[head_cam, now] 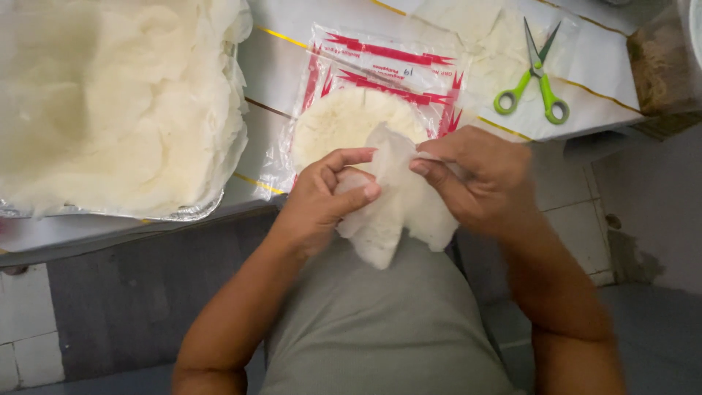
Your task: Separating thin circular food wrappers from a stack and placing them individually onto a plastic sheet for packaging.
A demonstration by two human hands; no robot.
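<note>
Grey shirt cloth (380,329) fills the bottom of the head view, with both forearms reaching up from it. Left hand (322,201) and right hand (479,179) meet above the lap, each pinching a thin, white, limp sheet (398,212) that looks like a soft wrapper; the left thumb and fingers close on its left edge, the right fingertips (420,167) grip its upper edge. The sheet hangs crumpled between the two hands, just in front of the counter edge.

Behind the hands lies a clear plastic packet (373,80) with red stripes and red print, holding a round stack of pale wrappers (344,121). The packet rests flat on the counter, its near corner over the edge. To its right, green-handled scissors (537,77) lie shut on another clear bag (497,44) with more pale sheets inside. At far left, a large foil-rimmed tray (186,212) carries a loose heap of separated white sheets (110,95), translucent and ruffled.

The counter (274,73) is white with thin yellow and dark lines. Below it the floor shows grey and white tiles (578,227), scuffed in places. A brownish container (662,62) sits at the top right corner, its contents unclear.
</note>
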